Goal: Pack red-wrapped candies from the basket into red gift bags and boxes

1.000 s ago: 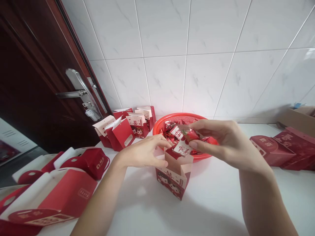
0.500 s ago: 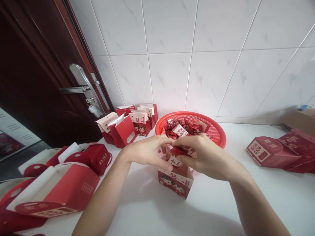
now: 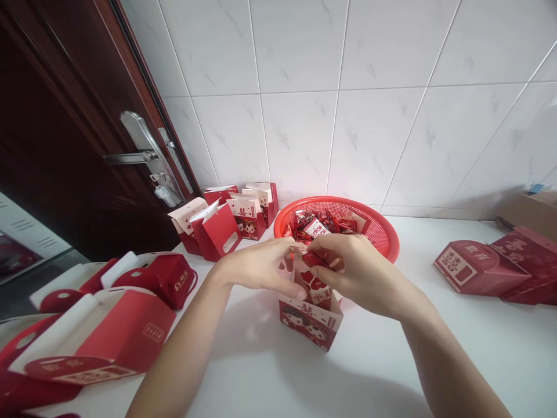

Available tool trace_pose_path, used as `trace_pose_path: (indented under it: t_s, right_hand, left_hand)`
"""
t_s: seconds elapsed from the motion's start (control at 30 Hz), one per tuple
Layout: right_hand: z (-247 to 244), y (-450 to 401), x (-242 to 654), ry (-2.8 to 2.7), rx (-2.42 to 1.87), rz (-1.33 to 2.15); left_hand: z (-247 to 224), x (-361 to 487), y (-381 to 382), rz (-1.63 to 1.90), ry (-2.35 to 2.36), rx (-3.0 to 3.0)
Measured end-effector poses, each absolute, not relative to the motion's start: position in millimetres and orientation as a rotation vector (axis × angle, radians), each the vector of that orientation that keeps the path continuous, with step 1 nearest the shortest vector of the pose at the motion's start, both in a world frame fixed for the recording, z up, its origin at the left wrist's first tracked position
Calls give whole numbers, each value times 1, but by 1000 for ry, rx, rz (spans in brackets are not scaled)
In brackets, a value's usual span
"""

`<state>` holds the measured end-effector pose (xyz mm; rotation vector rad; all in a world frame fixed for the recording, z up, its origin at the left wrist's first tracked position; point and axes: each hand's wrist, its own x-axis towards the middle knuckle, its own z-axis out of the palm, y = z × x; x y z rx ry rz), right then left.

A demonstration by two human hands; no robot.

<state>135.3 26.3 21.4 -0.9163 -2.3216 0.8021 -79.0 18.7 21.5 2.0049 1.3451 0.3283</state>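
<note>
An opened paper gift box [image 3: 311,326], red and cream with cartoon figures on its front, stands upright on the white table. My left hand [image 3: 261,268] curls round its left upper edge, thumb on the near side and fingers behind. Over the box's opening, my right hand [image 3: 354,267] pinches a red wrapped packet [image 3: 314,261], partly hidden by the fingers. A red and cream printed packet [image 3: 317,289] lies inside the box mouth. Just behind the hands sits a red plastic basket [image 3: 387,232] with several red wrapped packets [image 3: 333,222] in it.
Several upright gift boxes [image 3: 216,232] stand at the back left by the wall. Open red boxes [image 3: 126,331] crowd the left side. Closed red boxes [image 3: 483,267] and a cardboard box [image 3: 533,210] lie right. A dark door [image 3: 65,116] borders the left.
The small printed packet under my right fingers has dropped lower into the box mouth. My right hand has shifted slightly left, still pinching red wrapping; my left hand stays at the box.
</note>
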Motion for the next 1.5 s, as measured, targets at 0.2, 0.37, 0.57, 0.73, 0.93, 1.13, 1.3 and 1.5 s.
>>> trace_pose_path:
  t_s: [0.2, 0.37, 0.57, 0.73, 0.93, 1.13, 1.3, 1.5]
  right_hand:
    - [22, 25, 130, -2283, -871, 930]
    - [24, 27, 137, -2245, -909, 889]
    - [24, 28, 135, -2296, -846, 959]
    - [23, 27, 134, -2567, -1018, 733]
    - [19, 24, 131, -2858, -975, 562]
    - [23, 27, 138, -2845, -905, 680]
    - [35, 33, 164, -2620, -852, 728]
    - [40, 41, 187, -2526, -996, 539]
  left_hand:
    - [22, -78, 20, 310, 1321, 2040]
    - [23, -79, 19, 291, 1368, 2050]
    - [20, -80, 21, 275, 1372, 2023]
    - [20, -80, 22, 267, 1339, 2047]
    - [21, -81, 24, 229, 1289, 2056]
    - [20, -82, 24, 207, 1298, 2029]
    - [22, -78, 23, 237, 1345, 2039]
    - [24, -77, 21, 277, 1309, 2056]
